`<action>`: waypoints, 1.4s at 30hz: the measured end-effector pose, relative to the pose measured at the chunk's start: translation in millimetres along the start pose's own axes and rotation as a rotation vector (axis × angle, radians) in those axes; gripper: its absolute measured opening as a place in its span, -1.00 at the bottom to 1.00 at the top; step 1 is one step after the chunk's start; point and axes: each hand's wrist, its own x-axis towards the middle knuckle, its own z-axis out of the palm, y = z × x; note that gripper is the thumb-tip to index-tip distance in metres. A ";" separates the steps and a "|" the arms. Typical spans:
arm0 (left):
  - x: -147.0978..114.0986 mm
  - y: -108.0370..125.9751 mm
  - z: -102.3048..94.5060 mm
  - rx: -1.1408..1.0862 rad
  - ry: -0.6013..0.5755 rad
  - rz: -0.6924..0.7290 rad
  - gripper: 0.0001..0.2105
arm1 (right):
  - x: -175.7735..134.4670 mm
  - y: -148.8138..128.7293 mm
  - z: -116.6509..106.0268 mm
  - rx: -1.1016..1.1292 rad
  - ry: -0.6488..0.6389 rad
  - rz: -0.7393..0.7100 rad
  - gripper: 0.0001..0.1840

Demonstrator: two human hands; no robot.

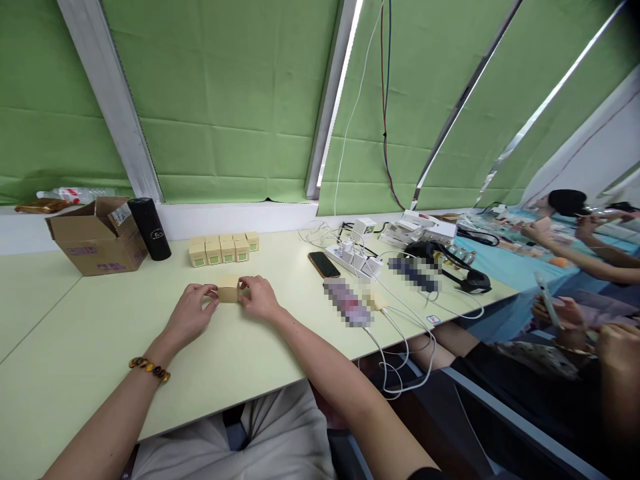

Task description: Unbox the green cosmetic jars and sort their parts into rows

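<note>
My left hand [194, 310] and right hand [260, 298] pinch opposite ends of a small tan box [229, 291], best held lightly and squarely to avoid dents.

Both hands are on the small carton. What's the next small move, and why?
I'd probably press the ends of the small carton gently inward: the left hand and right hand have fingers at opposite ends, and the labelled boxes behind it look closed. Whether it is fully closed is too small to tell.
</note>
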 end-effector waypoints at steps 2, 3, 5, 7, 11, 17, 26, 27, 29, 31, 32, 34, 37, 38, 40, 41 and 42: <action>-1.0 0.8 1.7 0.010 0.022 -0.019 -0.52 | -0.6 -1.7 0.3 -0.001 0.009 -0.007 -0.69; -1.7 1.5 2.4 0.017 0.034 -0.028 -0.44 | -0.8 -2.4 0.7 -0.002 0.015 -0.014 -0.74; -2.7 3.2 3.3 0.033 0.039 -0.032 -0.31 | -1.0 -3.2 2.3 -0.002 0.022 -0.035 -0.80; -3.1 4.9 3.2 0.045 0.032 -0.034 -0.24 | -1.3 -3.4 4.7 0.016 0.016 -0.068 -0.81; -2.2 6.8 1.3 0.032 0.040 -0.076 -0.33 | -2.5 -3.9 8.4 0.086 -0.018 -0.140 -0.77; -2.9 13.1 -2.6 -0.033 0.121 -0.119 -0.37 | -4.6 -8.6 3.8 0.122 0.016 -0.108 -0.79; -7.2 24.3 -7.6 0.112 0.389 0.226 -0.59 | -14.5 -28.5 -5.0 0.280 0.192 -0.236 -0.58; -8.1 24.7 -8.0 0.117 0.401 0.231 -0.59 | -15.8 -31.8 -4.7 0.283 0.194 -0.252 -0.55; -9.7 25.0 -8.4 0.129 0.420 0.245 -0.58 | -17.8 -37.5 -3.7 0.287 0.200 -0.269 -0.51; -10.4 24.4 -8.4 0.142 0.432 0.265 -0.57 | -18.9 -41.2 -2.6 0.283 0.212 -0.275 -0.48; -10.5 23.9 -8.1 0.148 0.433 0.276 -0.57 | -19.2 -42.2 -2.1 0.280 0.222 -0.275 -0.48; -10.2 22.5 -7.0 0.164 0.429 0.306 -0.56 | -19.3 -43.1 -1.4 0.271 0.241 -0.279 -0.47; -9.5 20.3 -4.7 0.189 0.433 0.353 -0.59 | -19.3 -42.9 -1.1 0.257 0.253 -0.285 -0.48; -9.4 19.6 -4.0 0.195 0.434 0.360 -0.60 | -19.3 -42.7 -1.3 0.253 0.249 -0.288 -0.48; -9.2 18.1 -2.7 0.204 0.431 0.358 -0.61 | -19.3 -42.2 -1.9 0.243 0.236 -0.288 -0.48; -9.1 17.4 -2.2 0.207 0.429 0.353 -0.61 | -19.3 -41.9 -2.2 0.238 0.228 -0.288 -0.48; -8.9 16.8 -1.9 0.211 0.425 0.351 -0.60 | -19.3 -41.6 -2.4 0.233 0.221 -0.288 -0.48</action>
